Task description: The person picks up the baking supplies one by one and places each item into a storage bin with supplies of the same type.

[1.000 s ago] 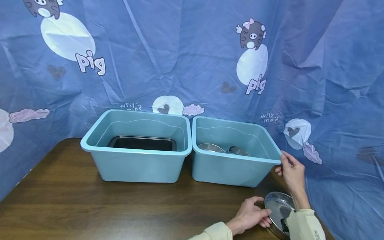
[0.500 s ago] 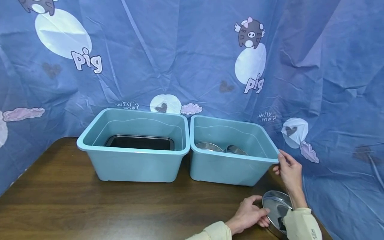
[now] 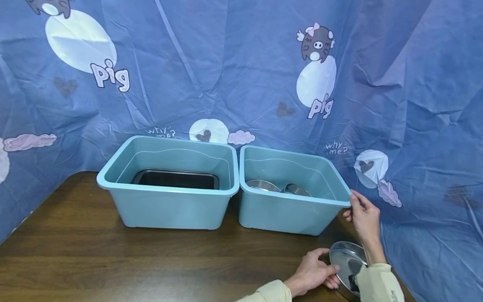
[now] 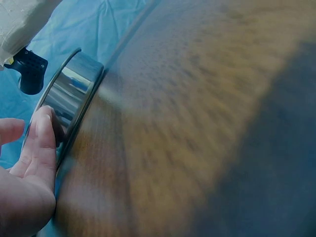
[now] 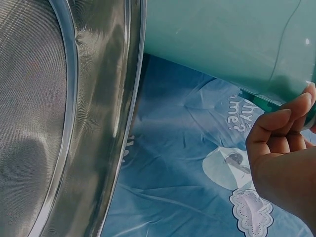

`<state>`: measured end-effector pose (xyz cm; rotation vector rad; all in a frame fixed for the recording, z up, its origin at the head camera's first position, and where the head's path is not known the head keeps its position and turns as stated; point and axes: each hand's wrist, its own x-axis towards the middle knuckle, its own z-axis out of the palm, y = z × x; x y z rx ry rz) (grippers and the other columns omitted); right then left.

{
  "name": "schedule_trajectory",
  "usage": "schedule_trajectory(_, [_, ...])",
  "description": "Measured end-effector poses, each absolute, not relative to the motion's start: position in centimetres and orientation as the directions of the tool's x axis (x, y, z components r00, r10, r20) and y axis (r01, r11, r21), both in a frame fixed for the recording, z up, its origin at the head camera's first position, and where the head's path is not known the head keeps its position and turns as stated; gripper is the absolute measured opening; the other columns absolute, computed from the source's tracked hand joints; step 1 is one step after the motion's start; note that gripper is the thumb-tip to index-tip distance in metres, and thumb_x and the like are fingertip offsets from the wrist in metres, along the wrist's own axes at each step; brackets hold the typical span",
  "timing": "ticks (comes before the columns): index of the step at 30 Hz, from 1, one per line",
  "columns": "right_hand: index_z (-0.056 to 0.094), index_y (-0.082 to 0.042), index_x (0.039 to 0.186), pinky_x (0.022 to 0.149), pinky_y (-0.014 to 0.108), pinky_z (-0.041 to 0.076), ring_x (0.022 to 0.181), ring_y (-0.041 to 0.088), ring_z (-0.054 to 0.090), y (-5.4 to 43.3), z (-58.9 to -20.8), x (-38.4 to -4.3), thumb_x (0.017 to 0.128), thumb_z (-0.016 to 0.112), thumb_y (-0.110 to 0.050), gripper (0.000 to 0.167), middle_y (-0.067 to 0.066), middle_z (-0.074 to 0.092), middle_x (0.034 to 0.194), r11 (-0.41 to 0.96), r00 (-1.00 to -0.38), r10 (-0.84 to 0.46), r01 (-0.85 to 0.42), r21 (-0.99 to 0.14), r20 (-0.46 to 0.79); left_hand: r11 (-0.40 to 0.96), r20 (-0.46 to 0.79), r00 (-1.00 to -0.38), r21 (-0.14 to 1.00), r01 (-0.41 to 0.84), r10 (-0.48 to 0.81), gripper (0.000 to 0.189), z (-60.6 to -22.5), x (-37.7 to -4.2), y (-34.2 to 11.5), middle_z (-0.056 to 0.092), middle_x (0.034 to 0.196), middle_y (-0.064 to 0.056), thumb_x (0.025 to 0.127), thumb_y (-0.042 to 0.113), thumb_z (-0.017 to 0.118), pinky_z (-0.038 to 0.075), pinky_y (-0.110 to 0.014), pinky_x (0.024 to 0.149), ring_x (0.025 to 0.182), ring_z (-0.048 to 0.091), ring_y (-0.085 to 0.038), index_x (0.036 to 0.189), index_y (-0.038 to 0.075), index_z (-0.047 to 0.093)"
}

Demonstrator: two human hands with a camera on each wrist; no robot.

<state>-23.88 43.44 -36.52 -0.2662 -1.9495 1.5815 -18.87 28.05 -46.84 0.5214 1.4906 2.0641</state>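
A round metal sieve (image 3: 344,259) with fine mesh (image 5: 29,98) and a shiny rim stands at the table's right side. My left hand (image 3: 314,272) pinches its near left edge, thumb over the rim and fingers along the outer wall (image 4: 74,91). Beyond it, my right hand (image 3: 366,219) grips the front right corner of the right blue-green bin (image 3: 281,216), thumb on the rim and fingers curled beneath. In the head view the right forearm covers part of the sieve. Inside that bin lie two round metal pieces, one flat (image 3: 263,184) and one tilted (image 3: 297,190).
A matching left bin (image 3: 171,209) stands close beside the right one, holding a dark rectangular pan (image 3: 177,180). Both are on a brown wooden table (image 3: 151,264). A blue printed cloth (image 3: 211,63) hangs behind and at the right. A black device (image 4: 32,69) sits on the right wrist.
The head view has shifted slightly, moving the scene a little to the left. Both hands keep their holds on the sieve and the bin's corner.
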Motion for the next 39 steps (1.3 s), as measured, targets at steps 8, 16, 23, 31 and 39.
schedule_trajectory(8, [0.055,0.015,0.138,0.041,0.016,0.043,0.042,0.003,0.052,43.5,-36.6,-24.0,0.107,0.054,-0.009,0.04,-0.005,0.059,0.055,0.257,-0.796,0.511,-0.218,-0.941,0.324,-0.229,-0.014,-0.784,0.953,-0.199,0.621,0.048,-46.9,-18.9,28.3,0.072,0.075,-0.024,0.095,-0.004,0.067,0.056,-0.022,0.052,0.061,0.073,-0.026,0.14,-0.002,0.051])
schedule_trajectory(16, [0.057,0.013,0.137,0.041,0.015,0.043,0.041,0.003,0.052,43.5,-36.6,-23.9,0.107,0.054,-0.008,0.037,-0.005,0.059,0.054,0.263,-0.791,0.515,-0.219,-0.94,0.329,-0.237,-0.005,-0.798,0.954,-0.185,0.602,0.048,-46.8,-18.7,28.4,0.071,0.073,-0.022,0.094,-0.008,0.065,0.057,-0.022,0.052,0.07,0.074,-0.041,0.14,-0.003,0.052])
schedule_trajectory(23, [0.058,0.013,0.136,0.042,0.015,0.044,0.042,0.002,0.053,43.4,-36.5,-23.8,0.107,0.054,-0.008,0.037,-0.006,0.059,0.055,0.294,-0.79,0.511,-0.212,-0.932,0.34,-0.232,-0.006,-0.812,0.957,-0.174,0.583,0.05,-46.7,-18.6,28.3,0.072,0.071,-0.019,0.092,-0.011,0.064,0.054,-0.018,0.05,0.068,0.074,-0.037,0.14,-0.004,0.053])
schedule_trajectory(31, [0.057,0.014,0.136,0.041,0.016,0.044,0.041,0.003,0.053,43.2,-36.4,-23.9,0.107,0.054,-0.008,0.037,-0.003,0.06,0.055,0.277,-0.791,0.513,-0.214,-0.937,0.333,-0.236,-0.006,-0.822,0.957,-0.17,0.569,0.053,-46.7,-18.5,27.8,0.071,0.071,-0.019,0.091,-0.012,0.064,0.054,-0.019,0.051,0.067,0.074,-0.035,0.142,-0.005,0.054])
schedule_trajectory(39, [0.058,0.013,0.137,0.041,0.016,0.044,0.041,0.003,0.052,43.3,-36.4,-23.8,0.107,0.054,-0.01,0.037,-0.005,0.059,0.053,0.285,-0.792,0.514,-0.205,-0.936,0.33,-0.259,0.012,-0.82,0.951,-0.168,0.572,0.057,-46.7,-18.5,27.2,0.071,0.072,-0.02,0.09,-0.013,0.063,0.055,-0.019,0.052,0.067,0.074,-0.036,0.145,-0.007,0.051])
